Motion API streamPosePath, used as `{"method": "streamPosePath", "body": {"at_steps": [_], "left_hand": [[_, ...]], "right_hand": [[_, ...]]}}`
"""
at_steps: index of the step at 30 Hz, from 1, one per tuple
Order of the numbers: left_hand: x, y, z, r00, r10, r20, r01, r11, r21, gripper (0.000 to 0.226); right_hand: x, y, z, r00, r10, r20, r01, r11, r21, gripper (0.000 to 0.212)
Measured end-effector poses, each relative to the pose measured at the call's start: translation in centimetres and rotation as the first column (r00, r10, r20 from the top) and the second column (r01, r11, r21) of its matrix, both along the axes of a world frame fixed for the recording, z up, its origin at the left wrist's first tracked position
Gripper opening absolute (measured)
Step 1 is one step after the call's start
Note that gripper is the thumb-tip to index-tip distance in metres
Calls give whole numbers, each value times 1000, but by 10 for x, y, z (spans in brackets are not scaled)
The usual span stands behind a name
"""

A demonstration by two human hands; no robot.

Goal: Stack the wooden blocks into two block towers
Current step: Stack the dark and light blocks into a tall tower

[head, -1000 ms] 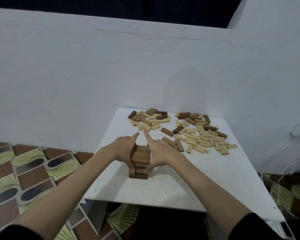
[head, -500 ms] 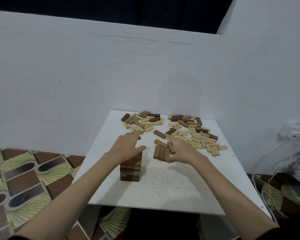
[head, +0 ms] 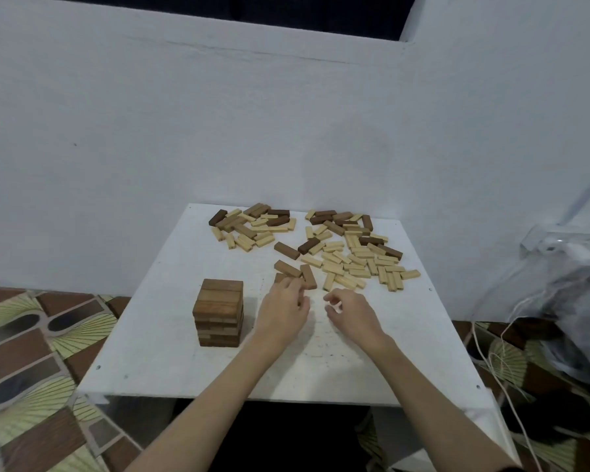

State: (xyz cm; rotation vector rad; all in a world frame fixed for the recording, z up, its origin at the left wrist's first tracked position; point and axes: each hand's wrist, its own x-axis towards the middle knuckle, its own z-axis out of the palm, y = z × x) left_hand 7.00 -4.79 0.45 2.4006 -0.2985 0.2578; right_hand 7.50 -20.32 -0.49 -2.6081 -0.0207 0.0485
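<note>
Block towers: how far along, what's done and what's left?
Done: one brown tower stands on the white table, several layers high. In hand: the left hand fingers the medium-brown blocks beside it; the right hand hovers loosely curled, holding nothing. Left: no second tower is started, and the loose blocks lie scattered at the far side.

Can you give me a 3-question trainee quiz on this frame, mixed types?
1. True or false: the brown block tower stands nearer the table's left edge than the hands.
2. Which hand reaches the brown blocks just in front of the fingers: A left hand, B right hand?
3. Fill in: the loose pale blocks lie toward the table's ___ side.

Key: 1 true; 2 A; 3 far
</note>
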Motion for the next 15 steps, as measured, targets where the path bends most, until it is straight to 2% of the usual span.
{"method": "streamPosePath", "body": {"at_steps": [5, 9, 12, 15], "left_hand": [[-7, -2, -35, 983, 95, -160, -105, 993, -56, 26], [6, 0, -46, 950, 194, -243, -222, 970, -95, 26], [20, -2, -50, 930, 270, -250, -308, 943, -125, 26], [35, -5, -50, 884, 340, -322, -422, 876, -233, 35]], "right_hand": [[-3, 1, -29, 999, -14, -37, 18, 994, 109, 23], [10, 10, -31, 999, -32, -7, 32, 980, 195, 23], [27, 19, -26, 1000, -22, -1, 22, 968, 249, 26], [44, 27, -22, 997, -51, -66, 68, 951, 302, 27]]}}
